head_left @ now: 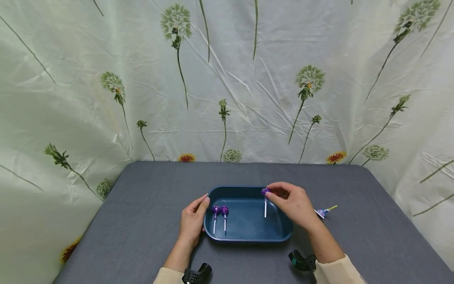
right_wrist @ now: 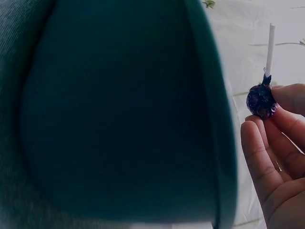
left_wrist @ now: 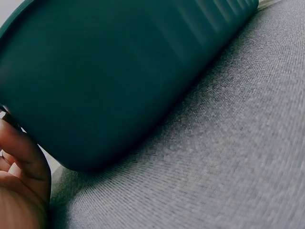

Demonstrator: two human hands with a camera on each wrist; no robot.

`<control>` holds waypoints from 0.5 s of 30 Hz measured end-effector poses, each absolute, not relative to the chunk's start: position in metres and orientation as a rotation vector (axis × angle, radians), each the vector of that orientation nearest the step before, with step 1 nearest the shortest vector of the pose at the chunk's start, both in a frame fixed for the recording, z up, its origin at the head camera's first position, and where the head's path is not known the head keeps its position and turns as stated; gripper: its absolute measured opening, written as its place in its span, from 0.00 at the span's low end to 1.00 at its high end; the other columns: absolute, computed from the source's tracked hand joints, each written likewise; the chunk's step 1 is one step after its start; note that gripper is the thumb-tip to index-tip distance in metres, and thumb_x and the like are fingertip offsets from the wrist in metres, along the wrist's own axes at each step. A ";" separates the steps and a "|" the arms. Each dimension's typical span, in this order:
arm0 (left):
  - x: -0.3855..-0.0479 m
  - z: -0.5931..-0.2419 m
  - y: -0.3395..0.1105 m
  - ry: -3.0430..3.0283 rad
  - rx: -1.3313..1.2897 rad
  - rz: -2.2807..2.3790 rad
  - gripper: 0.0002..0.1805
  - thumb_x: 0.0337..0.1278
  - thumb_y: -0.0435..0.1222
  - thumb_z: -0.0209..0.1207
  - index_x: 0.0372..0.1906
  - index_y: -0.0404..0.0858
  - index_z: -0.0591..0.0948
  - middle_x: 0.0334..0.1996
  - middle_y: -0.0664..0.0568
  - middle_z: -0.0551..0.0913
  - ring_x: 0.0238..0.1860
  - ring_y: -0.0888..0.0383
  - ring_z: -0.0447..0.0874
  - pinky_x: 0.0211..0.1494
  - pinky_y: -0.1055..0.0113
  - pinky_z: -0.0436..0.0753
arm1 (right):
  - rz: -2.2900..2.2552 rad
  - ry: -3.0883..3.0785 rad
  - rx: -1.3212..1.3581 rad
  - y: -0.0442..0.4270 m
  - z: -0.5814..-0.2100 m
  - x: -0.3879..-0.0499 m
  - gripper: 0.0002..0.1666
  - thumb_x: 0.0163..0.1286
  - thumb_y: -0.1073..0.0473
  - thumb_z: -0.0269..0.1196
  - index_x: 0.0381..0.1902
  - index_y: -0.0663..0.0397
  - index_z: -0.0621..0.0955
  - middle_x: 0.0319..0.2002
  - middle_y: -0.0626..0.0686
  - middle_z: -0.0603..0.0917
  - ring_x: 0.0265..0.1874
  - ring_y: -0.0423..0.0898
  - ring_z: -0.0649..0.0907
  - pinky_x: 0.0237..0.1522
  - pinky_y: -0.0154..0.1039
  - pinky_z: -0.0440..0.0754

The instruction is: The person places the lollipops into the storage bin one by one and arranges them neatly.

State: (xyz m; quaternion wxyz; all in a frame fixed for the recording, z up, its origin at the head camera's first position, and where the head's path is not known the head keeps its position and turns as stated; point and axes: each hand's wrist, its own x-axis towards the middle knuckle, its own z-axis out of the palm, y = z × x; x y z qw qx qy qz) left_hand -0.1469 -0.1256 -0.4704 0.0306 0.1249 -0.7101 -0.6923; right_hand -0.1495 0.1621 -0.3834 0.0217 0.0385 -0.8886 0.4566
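Note:
A blue tray [head_left: 248,232] lies on the table, two purple-wrapped lollipops side by side at its left end: one lollipop [head_left: 215,211] and another lollipop [head_left: 225,212], white sticks toward the near side. My left hand [head_left: 191,221] grips the tray's left end, thumb at the rim; in the left wrist view its curled fingers [left_wrist: 28,157] are against the outer wall. Over the tray's right part, my right hand [head_left: 292,203] pinches a third purple lollipop [right_wrist: 260,101] by its wrapped head. That lollipop's white stick [head_left: 265,209] points toward the near side in the head view.
Right of the tray, partly behind the right forearm, lie lollipops [head_left: 322,213] in blue-purple wrapping, one with a yellow-green stick; their number is unclear. A grey cloth covers the table [head_left: 159,185]. A flower-printed curtain [head_left: 248,79] hangs behind it.

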 end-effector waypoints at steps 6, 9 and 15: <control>-0.147 -0.470 -0.126 -2.190 0.383 -2.123 0.27 0.68 0.54 0.62 0.64 0.44 0.82 0.59 0.40 0.83 0.13 0.64 0.67 0.14 0.74 0.71 | 1.476 -2.759 0.146 0.146 -0.386 -0.159 0.12 0.68 0.54 0.71 0.48 0.49 0.87 0.41 0.50 0.90 0.38 0.42 0.87 0.39 0.35 0.85; -0.147 -0.470 -0.126 -2.190 0.382 -2.121 0.27 0.68 0.54 0.62 0.64 0.44 0.83 0.58 0.40 0.84 0.13 0.64 0.67 0.14 0.74 0.71 | 1.482 -2.766 0.152 0.137 -0.387 -0.161 0.12 0.68 0.55 0.71 0.47 0.49 0.87 0.40 0.49 0.90 0.37 0.41 0.86 0.39 0.34 0.85; -0.147 -0.471 -0.126 -2.195 0.381 -2.123 0.27 0.68 0.54 0.62 0.63 0.44 0.83 0.57 0.41 0.84 0.13 0.64 0.67 0.14 0.74 0.71 | 1.520 -2.769 0.181 0.123 -0.394 -0.165 0.09 0.67 0.57 0.72 0.45 0.49 0.88 0.37 0.47 0.90 0.35 0.40 0.86 0.37 0.34 0.84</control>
